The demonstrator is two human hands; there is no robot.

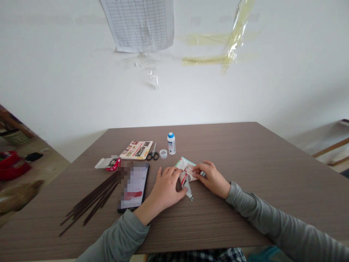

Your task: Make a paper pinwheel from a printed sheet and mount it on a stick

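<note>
A folded piece of printed paper point(190, 168) lies on the table in front of me, with white, red and teal-edged parts and a narrow flap pointing toward me. My left hand point(167, 185) holds its left side, fingertips at the upper edge and thumb at the narrow flap. From the right, my right hand point(211, 178) pinches the paper between thumb and fingers, partly covering it. Just beyond stand a white glue bottle point(171, 145) with a blue cap and a small clear round container point(163, 154).
Scissors point(153, 153) lie beside a printed booklet point(136, 150). An opened small red box point(112, 163) sits left of them. Thin dark sticks point(95, 196) fan out near a phone point(134, 187) by my left forearm. The brown table point(245, 145) meets a white wall.
</note>
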